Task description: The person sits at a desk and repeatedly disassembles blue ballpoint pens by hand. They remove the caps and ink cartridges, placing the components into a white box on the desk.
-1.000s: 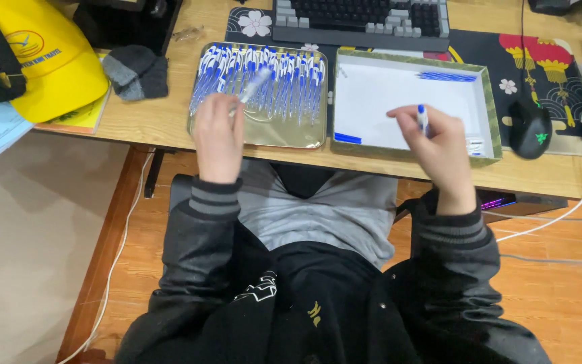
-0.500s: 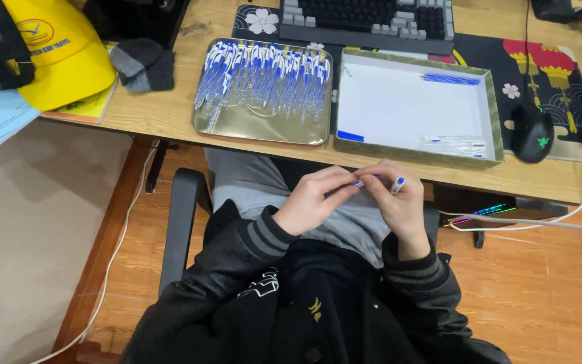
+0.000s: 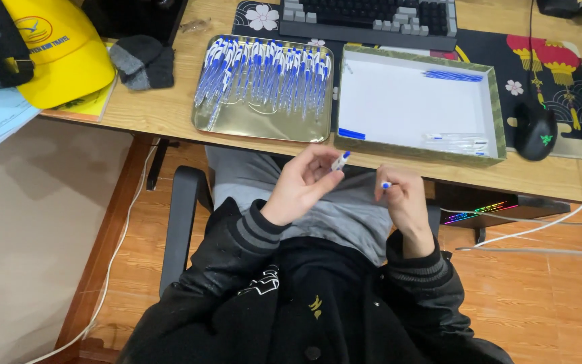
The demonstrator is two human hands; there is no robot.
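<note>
From the head view, the work looks to be early: the metal tray (image 3: pixel 264 121) near the desk's (image 3: pixel 163 111) front edge holds a full row of blue-and-white pens (image 3: pixel 264 77), while the white box (image 3: pixel 415 101) beside it holds only a few parts; the left hand (image 3: pixel 301 185) pinches a pen piece (image 3: pixel 340 160) over the lap; the right hand (image 3: pixel 402 199) is closed round a blue-tipped piece (image 3: pixel 386 184)

free: air below desk (image 3: pixel 170 114) front edge | blocked: pen tray (image 3: pixel 264 121) and white box (image 3: pixel 419 101) along that edge | right front corner: mouse (image 3: pixel 535 131), cable (image 3: pixel 554 216)
</note>
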